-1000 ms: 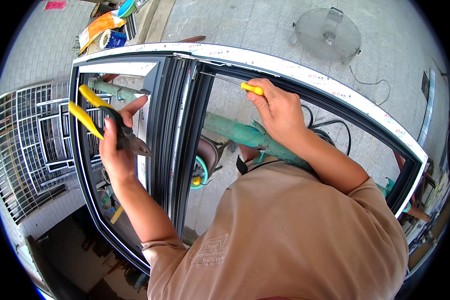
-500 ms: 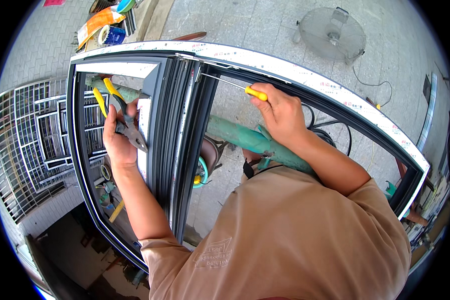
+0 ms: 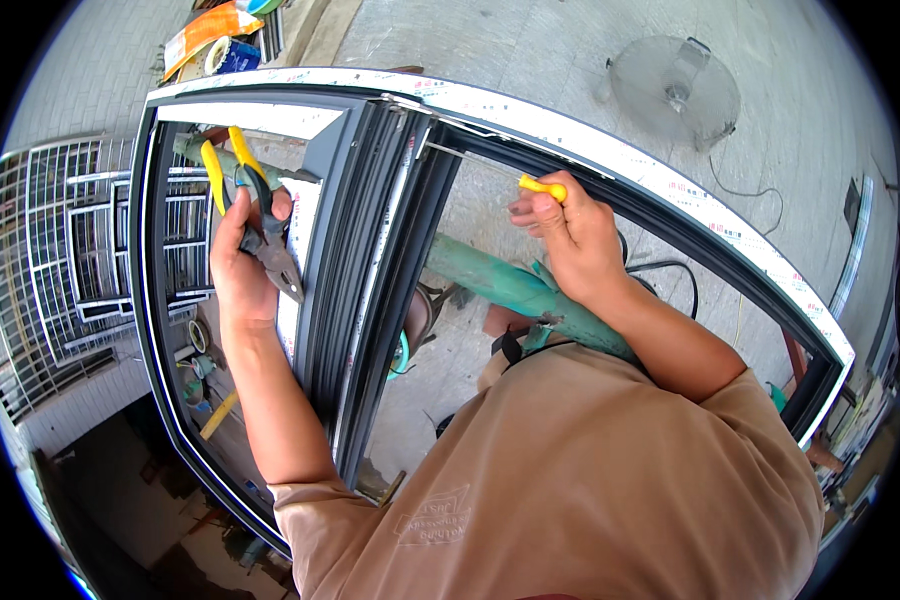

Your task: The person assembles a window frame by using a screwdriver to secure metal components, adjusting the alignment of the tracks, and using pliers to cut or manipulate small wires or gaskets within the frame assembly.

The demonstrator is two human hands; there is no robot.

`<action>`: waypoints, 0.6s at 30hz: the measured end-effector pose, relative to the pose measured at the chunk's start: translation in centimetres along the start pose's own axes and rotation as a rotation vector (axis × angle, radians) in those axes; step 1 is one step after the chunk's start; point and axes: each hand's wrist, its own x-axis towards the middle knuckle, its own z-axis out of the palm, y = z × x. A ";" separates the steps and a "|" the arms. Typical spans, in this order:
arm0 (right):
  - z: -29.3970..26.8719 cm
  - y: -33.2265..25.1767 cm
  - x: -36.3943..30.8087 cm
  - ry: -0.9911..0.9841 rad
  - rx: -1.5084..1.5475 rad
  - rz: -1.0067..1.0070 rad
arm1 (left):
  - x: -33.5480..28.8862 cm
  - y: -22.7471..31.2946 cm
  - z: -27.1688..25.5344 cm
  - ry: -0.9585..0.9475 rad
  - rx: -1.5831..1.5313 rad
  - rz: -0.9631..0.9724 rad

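In my left hand [image 3: 238, 275] is a pair of pliers [image 3: 282, 268]. Its yellow-and-black handles point up and apart, and its dark jaws lie over the film-covered bar of the window frame [image 3: 375, 210]. My right hand [image 3: 585, 245] grips the yellow handle of a screwdriver [image 3: 542, 188] between thumb and fingers. From it the thin shaft runs left to the upper inner corner of the right-hand opening, beside the thick centre post. Whether the tip sits in a screw is too small to tell. Along that top edge runs a metal strip [image 3: 450, 122].
Beneath the frame passes a green pipe-like support [image 3: 490, 275]. A floor fan [image 3: 675, 90] stands beyond the frame, its cord on the paving. Metal grilles [image 3: 65, 240] lean at left. A blue-and-white bucket [image 3: 232, 55] and an orange bag [image 3: 205, 35] sit at upper left.
The whole view has shifted slightly. My right-hand fingers have changed their hold on the screwdriver handle, while its shaft still reaches the same corner. The pliers stay in my left hand.
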 end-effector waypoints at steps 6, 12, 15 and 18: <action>-0.2 -0.9 0.2 -0.040 0.056 0.140 | 0.4 -0.1 -0.1 0.020 0.054 -0.033; -0.3 -4.3 0.4 -0.082 0.462 0.620 | 0.5 -0.1 -0.2 -0.012 0.020 -0.030; -1.2 -5.0 1.0 -0.116 0.716 0.811 | 0.6 -0.2 -0.6 -0.050 -0.018 -0.050; -1.9 -4.9 1.6 -0.142 0.926 0.914 | 0.6 -0.2 -0.5 -0.054 0.007 -0.011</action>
